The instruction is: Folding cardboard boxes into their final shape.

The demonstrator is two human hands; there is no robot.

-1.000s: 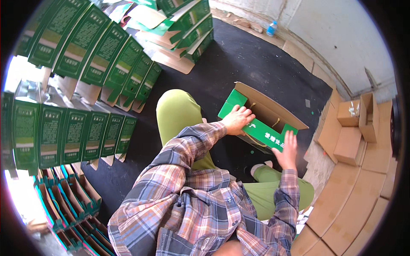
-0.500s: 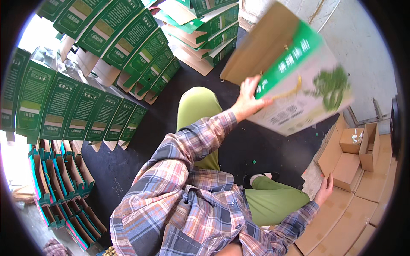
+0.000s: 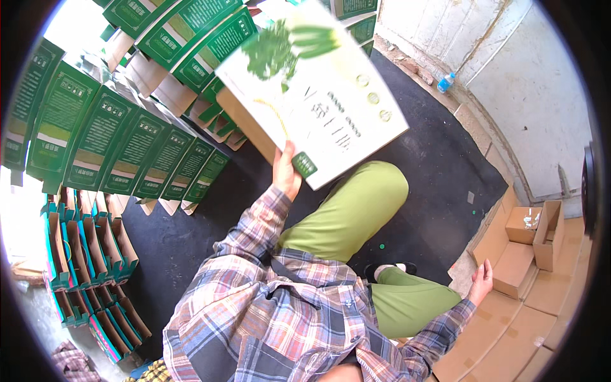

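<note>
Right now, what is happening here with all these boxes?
A person in a plaid shirt and green trousers sits on a dark floor mat. The left hand holds up a folded white-and-green carton by its lower edge, toward rows of green cartons on the left. The right hand is open and holds nothing, beside flat brown cardboard and small brown boxes.

The left hand (image 3: 286, 173) holds up a white-and-green carton (image 3: 310, 89); the right hand (image 3: 480, 281) rests open beside flattened brown cardboard (image 3: 509, 331).
</note>
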